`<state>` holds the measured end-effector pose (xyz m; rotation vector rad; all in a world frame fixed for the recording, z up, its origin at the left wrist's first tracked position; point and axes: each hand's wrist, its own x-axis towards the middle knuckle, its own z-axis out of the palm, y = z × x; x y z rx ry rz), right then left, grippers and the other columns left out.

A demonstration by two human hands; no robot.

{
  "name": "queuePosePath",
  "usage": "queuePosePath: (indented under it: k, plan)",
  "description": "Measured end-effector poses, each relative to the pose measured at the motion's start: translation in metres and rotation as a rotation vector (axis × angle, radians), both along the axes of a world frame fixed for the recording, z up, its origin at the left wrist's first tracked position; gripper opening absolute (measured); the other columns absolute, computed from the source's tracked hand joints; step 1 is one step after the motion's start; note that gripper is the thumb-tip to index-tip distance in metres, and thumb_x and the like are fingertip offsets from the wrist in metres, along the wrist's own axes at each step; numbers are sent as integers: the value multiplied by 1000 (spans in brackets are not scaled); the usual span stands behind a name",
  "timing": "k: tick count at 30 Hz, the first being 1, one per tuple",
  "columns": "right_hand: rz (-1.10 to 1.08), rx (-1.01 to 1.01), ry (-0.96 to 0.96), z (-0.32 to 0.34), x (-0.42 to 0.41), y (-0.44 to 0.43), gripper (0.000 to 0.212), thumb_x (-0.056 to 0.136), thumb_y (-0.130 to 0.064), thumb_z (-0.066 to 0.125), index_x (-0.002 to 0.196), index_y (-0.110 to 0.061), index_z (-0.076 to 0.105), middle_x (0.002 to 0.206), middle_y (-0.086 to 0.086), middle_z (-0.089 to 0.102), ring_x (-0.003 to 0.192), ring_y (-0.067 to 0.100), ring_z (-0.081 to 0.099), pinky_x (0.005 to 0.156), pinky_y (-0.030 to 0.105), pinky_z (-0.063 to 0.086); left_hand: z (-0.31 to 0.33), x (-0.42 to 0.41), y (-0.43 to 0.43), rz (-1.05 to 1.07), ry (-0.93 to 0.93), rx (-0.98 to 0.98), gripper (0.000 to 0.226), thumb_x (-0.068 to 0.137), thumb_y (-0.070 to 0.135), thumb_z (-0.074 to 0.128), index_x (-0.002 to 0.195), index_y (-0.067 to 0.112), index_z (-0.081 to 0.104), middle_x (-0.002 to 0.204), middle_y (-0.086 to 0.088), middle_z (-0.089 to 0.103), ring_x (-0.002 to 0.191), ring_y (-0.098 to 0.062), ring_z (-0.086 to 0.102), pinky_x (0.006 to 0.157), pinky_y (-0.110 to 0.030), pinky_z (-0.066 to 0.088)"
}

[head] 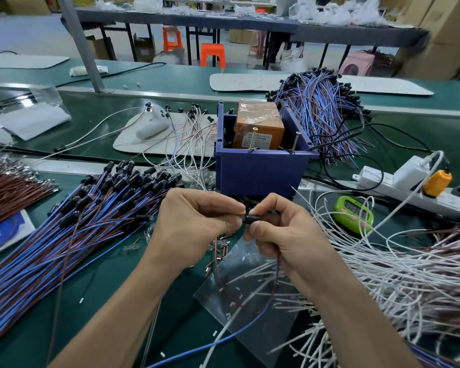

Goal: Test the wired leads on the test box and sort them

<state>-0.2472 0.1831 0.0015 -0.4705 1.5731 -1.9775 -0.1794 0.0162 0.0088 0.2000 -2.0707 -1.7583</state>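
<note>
Two bare forearms (133,301) come in nearest, and under them the lead (237,332) trails its blue and brown tails in a loose loop over a clear plastic sheet (252,341) on the tabletop (112,282). The lead's black barrel (252,218) sits between the hands. The left hand (197,221) pinches one end with thumb and forefinger, and the right hand (284,229) pinches the other, its remaining fingers curled around the wires below.

The lead looks very light and limp. The wires will flop and snag, so the stiff barrel is probably the best place to hold it. The stripped ends are likely delicate.

Just beyond the hands stands the test box (260,171), a blue bin holding an orange unit (258,126), with two screws (252,140) upright at its near rim. A heap of blue-and-brown leads (91,221) lies left of the left hand. A tangle of white wires (383,266) spreads right of the right hand, near enough to catch the hanging tails. A green timer (353,212) and a power strip (409,187) sit beyond the right hand.
</note>
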Motion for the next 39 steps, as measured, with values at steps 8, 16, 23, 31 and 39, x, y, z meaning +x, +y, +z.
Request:
queuePosePath:
  k: [8,16,23,31,39]
  plan:
    - [7,0,-56,0,1,0,24,88,14,63,86,-9,60,68,20,64,51,15,38,46,22,29,-3,0,0,5,-12,-42,37,70,-5,87,78,31,84,79,2,80,75,-16,78,67,-22,60]
    - [12,-54,-117,0,1,0,27,91,14,60,82,-12,64,67,19,64,48,13,41,44,19,34,-2,-3,8,16,-14,177,38,69,-18,82,73,20,84,76,-6,79,69,-13,76,65,-19,57]
    - [-32,-35,-73,-2,0,-2,24,88,16,61,86,-8,61,67,18,63,48,13,41,44,21,31,-1,-4,7,14,1,158,38,67,-21,81,71,17,83,74,-6,79,66,-12,75,64,-19,57]
    - [-50,15,-54,-3,0,-2,30,86,18,61,82,-11,61,68,18,64,50,15,39,45,22,28,-6,-3,6,30,-23,-50,42,71,-12,85,78,29,83,78,4,80,75,-12,78,69,-21,60]
    - [-25,9,-99,-3,-1,-2,24,88,17,60,88,-7,59,67,18,64,49,16,37,45,23,28,-4,-3,6,47,-17,-22,39,71,-12,85,78,26,84,78,3,80,74,-14,78,68,-22,60]
